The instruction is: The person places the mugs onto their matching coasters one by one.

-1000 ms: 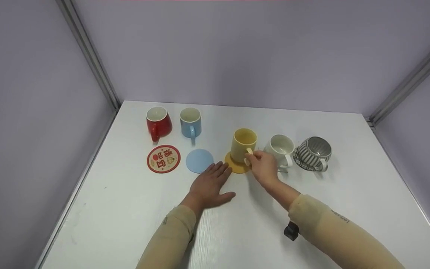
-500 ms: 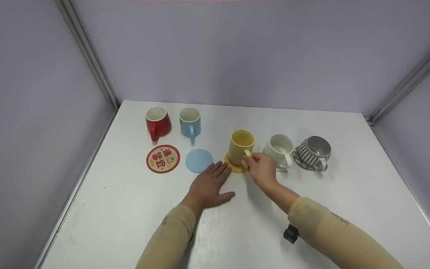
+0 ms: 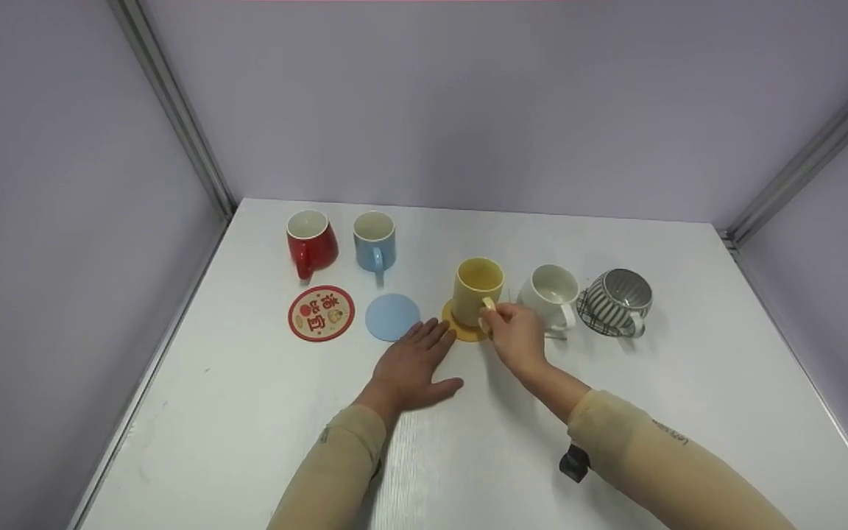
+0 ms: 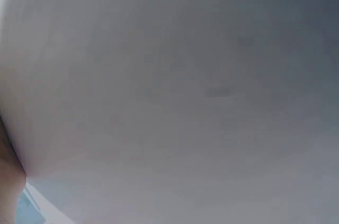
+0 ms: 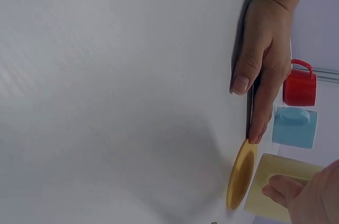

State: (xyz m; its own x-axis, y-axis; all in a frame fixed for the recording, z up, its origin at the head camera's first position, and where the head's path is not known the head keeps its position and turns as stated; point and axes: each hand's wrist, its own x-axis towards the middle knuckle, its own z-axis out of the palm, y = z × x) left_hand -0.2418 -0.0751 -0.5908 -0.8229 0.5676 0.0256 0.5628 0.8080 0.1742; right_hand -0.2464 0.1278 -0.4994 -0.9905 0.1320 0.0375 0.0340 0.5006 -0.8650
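My right hand [image 3: 520, 335] pinches the handle of a pale yellow mug [image 3: 468, 291], held upright over a round yellow coaster [image 3: 470, 336]. In the right wrist view a thin gap shows between the mug [image 5: 259, 198] and the coaster [image 5: 242, 177]; whether they touch anywhere I cannot tell. My left hand [image 3: 411, 369] lies flat on the table with straight fingers, fingertips at the coaster's near left edge. The right wrist view also has this hand [image 5: 269, 54] touching the coaster's rim. Only a sliver of hand [image 4: 9, 195] enters the left wrist view.
A red mug [image 3: 313, 246] and a light blue mug [image 3: 376, 246] stand behind a red patterned coaster [image 3: 321, 313] and a blue coaster [image 3: 392, 316]. To the right are a white mug [image 3: 550, 294] and a striped grey mug [image 3: 615, 302] on a grid-patterned coaster. Walls enclose the table.
My right hand has brought the yellow mug slightly left and toward me, more centrally over the yellow coaster. My left hand has stayed in place.
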